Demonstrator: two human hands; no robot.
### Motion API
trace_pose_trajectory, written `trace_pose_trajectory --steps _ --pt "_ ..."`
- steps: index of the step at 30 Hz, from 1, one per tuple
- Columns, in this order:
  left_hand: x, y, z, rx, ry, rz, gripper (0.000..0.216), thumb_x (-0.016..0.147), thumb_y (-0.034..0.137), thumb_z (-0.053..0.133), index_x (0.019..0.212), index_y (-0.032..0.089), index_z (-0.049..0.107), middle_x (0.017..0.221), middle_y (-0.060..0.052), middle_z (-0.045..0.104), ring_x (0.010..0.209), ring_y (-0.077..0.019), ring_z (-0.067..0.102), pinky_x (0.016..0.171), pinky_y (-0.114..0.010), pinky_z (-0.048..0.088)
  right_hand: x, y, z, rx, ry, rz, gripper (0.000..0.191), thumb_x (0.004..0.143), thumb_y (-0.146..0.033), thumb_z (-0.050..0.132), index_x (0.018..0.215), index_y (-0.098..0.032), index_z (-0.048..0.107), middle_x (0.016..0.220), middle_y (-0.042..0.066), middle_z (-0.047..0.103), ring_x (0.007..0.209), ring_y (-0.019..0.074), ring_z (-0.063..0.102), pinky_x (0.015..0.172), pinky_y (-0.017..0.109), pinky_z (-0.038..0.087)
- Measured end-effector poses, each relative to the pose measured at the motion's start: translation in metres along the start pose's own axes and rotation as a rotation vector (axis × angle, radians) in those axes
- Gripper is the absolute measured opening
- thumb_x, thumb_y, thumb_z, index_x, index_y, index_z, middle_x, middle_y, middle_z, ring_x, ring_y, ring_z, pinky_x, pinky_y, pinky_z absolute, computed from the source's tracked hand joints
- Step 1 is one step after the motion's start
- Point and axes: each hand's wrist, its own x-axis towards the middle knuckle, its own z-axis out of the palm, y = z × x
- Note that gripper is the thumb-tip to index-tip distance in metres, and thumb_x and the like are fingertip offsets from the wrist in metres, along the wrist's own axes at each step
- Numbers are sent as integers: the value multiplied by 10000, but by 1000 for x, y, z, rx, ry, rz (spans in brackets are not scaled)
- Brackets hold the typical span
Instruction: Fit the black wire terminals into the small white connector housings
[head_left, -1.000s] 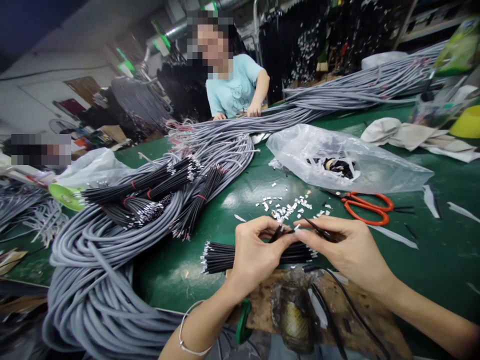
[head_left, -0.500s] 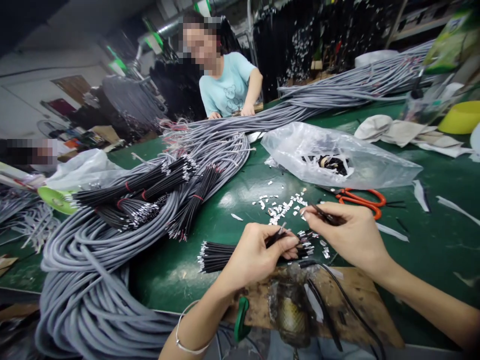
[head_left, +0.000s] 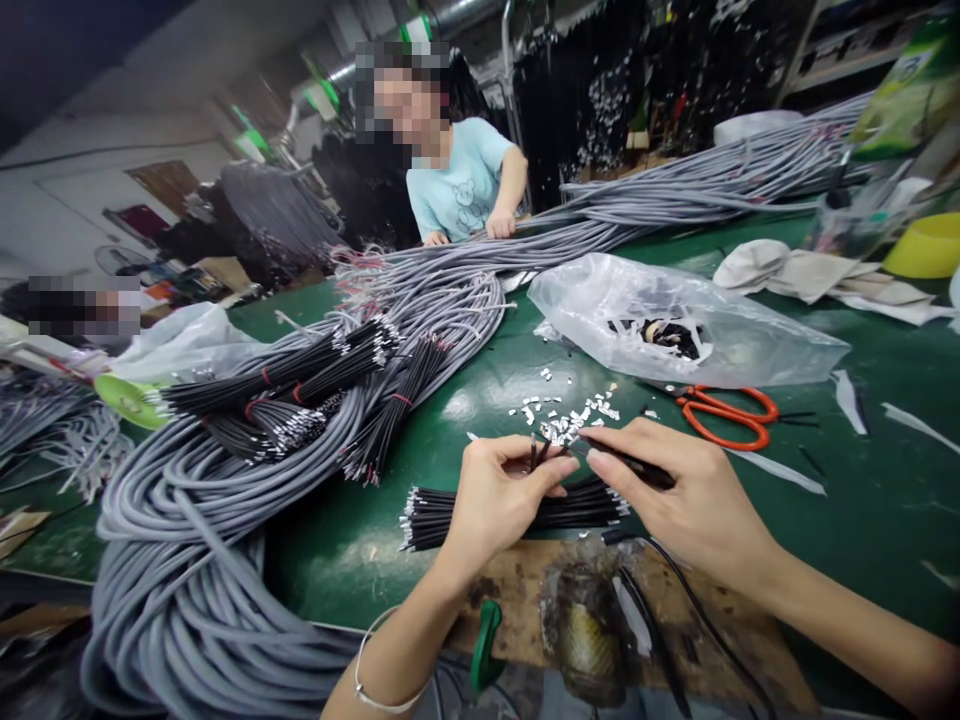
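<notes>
My left hand (head_left: 499,495) is closed, its thumb and fingers pinching a short black cable (head_left: 535,455) whose end points up. Facing it, my right hand (head_left: 671,485) is shut on dark, slim tweezers (head_left: 641,466), their tip close to the left fingertips. Beneath both hands lies a bundle of short black cables (head_left: 435,515) with silvery ends, partly covered by my left hand. Small silver metal pieces (head_left: 559,425) are scattered on the green table just beyond my hands. Whether the tweezers hold a piece is too small to tell.
Thick grey cables (head_left: 187,600) coil at the left, with tied black cable bundles (head_left: 277,370) on top. Orange-handled scissors (head_left: 731,410) and a clear plastic bag (head_left: 765,345) lie at the right. A wooden board (head_left: 517,590) is in front; a co-worker (head_left: 465,185) handles cables opposite.
My right hand has moved left and slightly down, bringing the tweezers to my left fingertips. The left hand has shifted slightly left, still pinching black cable.
</notes>
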Motion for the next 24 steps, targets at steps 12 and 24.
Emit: trace_pose_trajectory --steps 12,24 --pt "-4 0 9 -39 165 27 285 585 240 768 500 119 525 566 -13 618 493 -80 488 485 -196 424 -1 -2 -1 67 -1 -37 175 854 -248 568 954 -217 709 797 1 681 684 114 606 635 230 462" --pt "-2 9 -3 -102 -201 -33 237 771 295 623 644 95 622 525 -20 618 458 -103 599 491 -182 496 3 -3 -7 56 39 -30 155 834 -272 586 887 -222 723 788 -1 700 680 124 619 624 231 469"
